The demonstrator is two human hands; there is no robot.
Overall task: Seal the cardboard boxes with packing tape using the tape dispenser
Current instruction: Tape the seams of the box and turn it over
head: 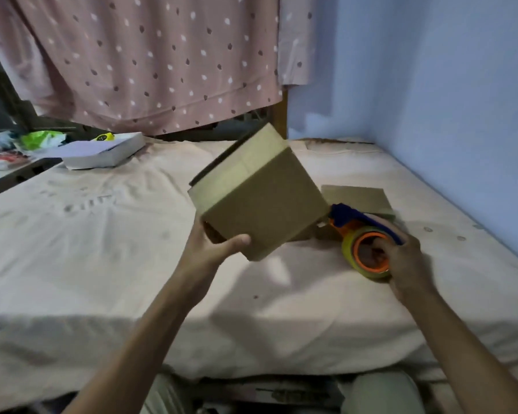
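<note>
A brown cardboard box (257, 195) is tilted in the air above the bed, a strip of tape running over its top. My left hand (213, 249) grips its lower left corner, thumb on the front face. To the right, the orange and blue tape dispenser (362, 234) with a yellowish roll lies on the sheet. My right hand (407, 264) grips it, fingers curled into the roll's core. A flat piece of cardboard (359, 198) lies just behind the dispenser.
The bed (102, 249) is covered by a cream sheet. A white box (102, 153) with a yellow item on it sits at the back left. A dotted pink curtain (150, 61) hangs behind; a blue wall (431, 85) borders the right side.
</note>
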